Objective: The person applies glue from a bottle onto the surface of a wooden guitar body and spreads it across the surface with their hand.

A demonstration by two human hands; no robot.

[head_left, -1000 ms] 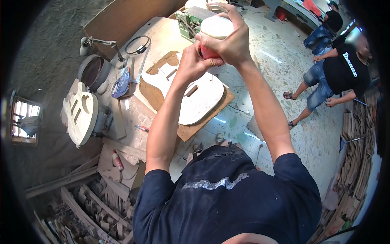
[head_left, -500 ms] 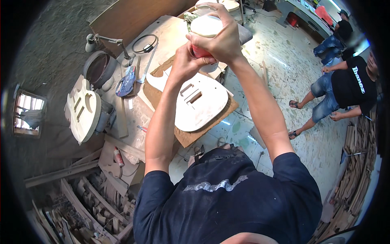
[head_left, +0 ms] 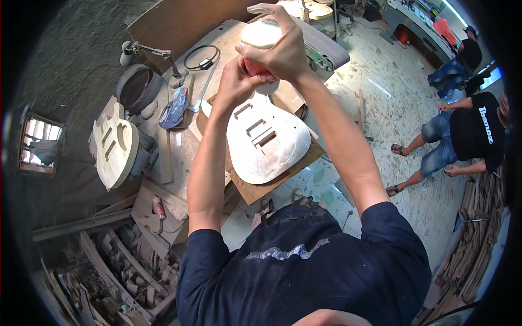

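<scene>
Both my hands are raised on a round container (head_left: 261, 34) with a broad pale top and a red band on its side. My left hand (head_left: 236, 84) is wrapped round the lower red part. My right hand (head_left: 287, 54) grips the upper part, its thumb along the near side and its fingers arched over the far edge. Below the container lies a white-coated electric guitar body (head_left: 267, 144) with pickup cavities cut in it. It rests on a brown board (head_left: 251, 191), its far end partly hidden by my hands and arms.
Left of the board stand a second pale guitar body (head_left: 130, 144), a round dark tub (head_left: 136, 89), a desk lamp (head_left: 127, 53) and a blue palette-shaped piece (head_left: 174, 111). A belt sander (head_left: 326, 46) is beyond my right hand. Two people (head_left: 478, 130) are at the right; wood scraps (head_left: 478, 228) line the edge.
My head view has shifted slightly, and both hands with the container now appear a little further left over the guitar body. More of the belt sander shows. The grip looks the same.
</scene>
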